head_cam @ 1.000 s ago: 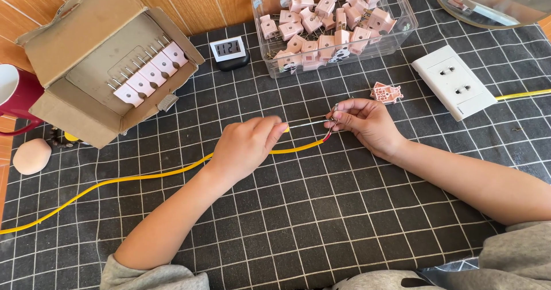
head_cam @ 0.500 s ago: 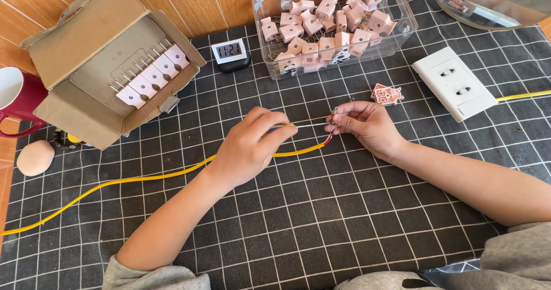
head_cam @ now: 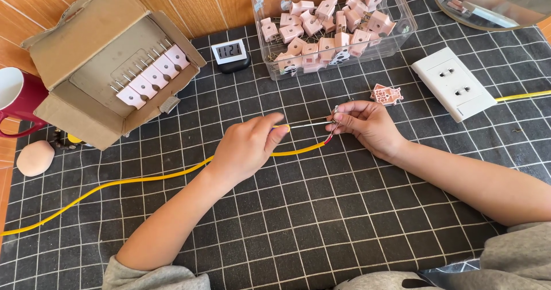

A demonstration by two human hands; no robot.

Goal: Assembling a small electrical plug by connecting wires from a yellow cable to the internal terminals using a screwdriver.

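My left hand (head_cam: 248,146) grips the handle of a thin screwdriver (head_cam: 307,124) whose metal shaft points right. Its tip meets a small metal piece pinched in the fingertips of my right hand (head_cam: 367,126), where the stripped red end of a long yellow wire (head_cam: 143,178) also arrives. The wire runs left across the black gridded mat (head_cam: 321,221). A small pink plug part (head_cam: 386,94) lies just beyond my right hand.
A clear box (head_cam: 402,34) of several pink plugs stands at the back. A cardboard box (head_cam: 109,66) holding a row of pink plugs sits at the back left. A small digital clock (head_cam: 231,53), a white socket (head_cam: 453,83), a red mug (head_cam: 20,97) and a mirror (head_cam: 493,3) are nearby.
My left hand has shifted and straightened the screwdriver so its shaft now lies level toward my right hand. My right hand has stayed in place.
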